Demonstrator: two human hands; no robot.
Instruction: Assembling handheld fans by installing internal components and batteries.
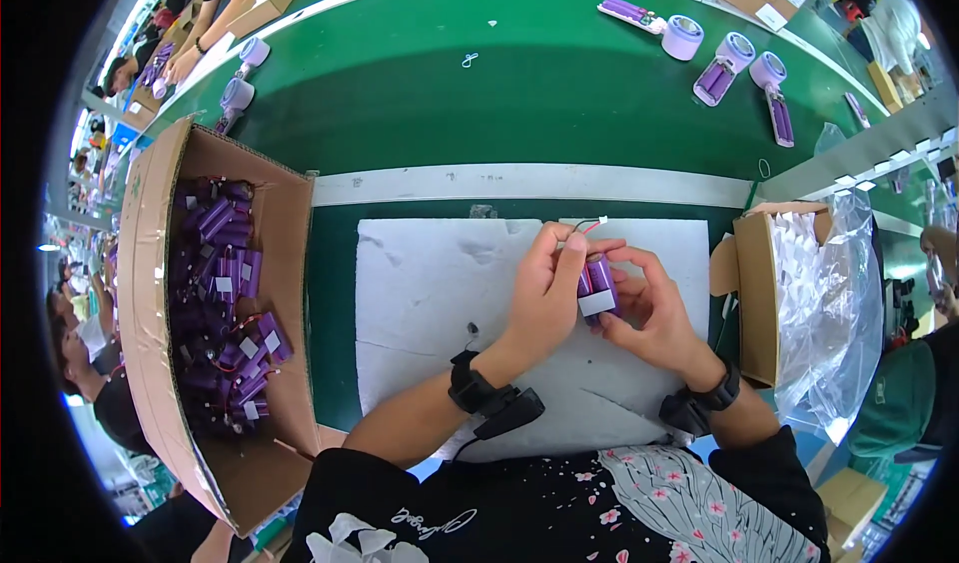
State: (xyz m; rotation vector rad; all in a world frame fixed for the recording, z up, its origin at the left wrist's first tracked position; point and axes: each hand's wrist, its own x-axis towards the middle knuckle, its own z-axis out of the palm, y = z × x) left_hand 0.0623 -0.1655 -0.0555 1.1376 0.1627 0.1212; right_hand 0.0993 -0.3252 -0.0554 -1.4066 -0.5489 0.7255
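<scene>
From left, I record the left hand [542,298] pinching the wire lead [590,225] of the purple battery pack [599,281]; the right hand [657,313], half-curled, grips that pack over the white foam pad [430,298]. Opposed pulling could, I judge, strain the lead.

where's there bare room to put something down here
The left part of the foam mat is mostly bare, between the open carton and left hand. Beyond the white rail, the green surface is largely free between the left and right purple devices. Crowded: the carton, heaped with battery packs, and the right box, with its plastic bag.
</scene>
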